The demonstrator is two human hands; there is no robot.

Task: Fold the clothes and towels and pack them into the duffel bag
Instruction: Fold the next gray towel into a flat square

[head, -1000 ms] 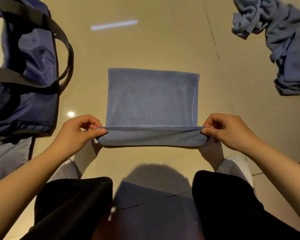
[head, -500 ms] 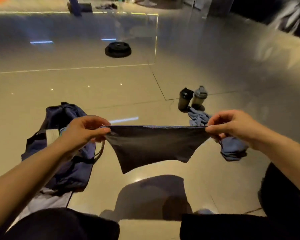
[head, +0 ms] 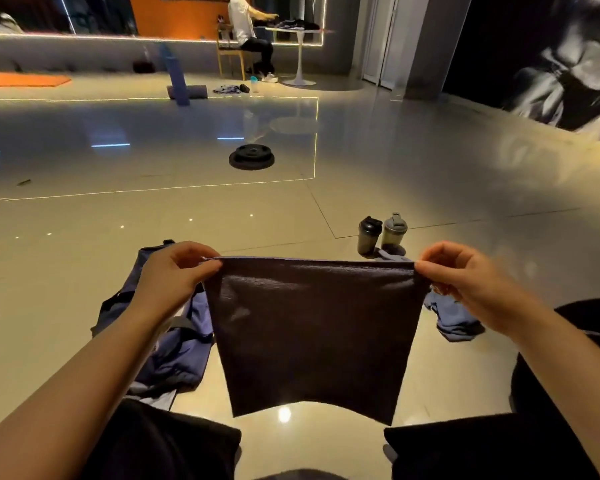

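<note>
Head view: left hand (head: 174, 271) and right hand (head: 465, 275) pinch top corners of dark blue folded terry towel (head: 312, 334); keep edge taut, corners level; navy nylon duffel bag (head: 167, 344) left of towel.

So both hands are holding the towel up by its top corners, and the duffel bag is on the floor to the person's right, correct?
Not quite. The head view shows the duffel bag on the floor to the person's left, not right. The rest holds: the left hand and right hand each pinch a top corner of the towel, holding it up.
</note>
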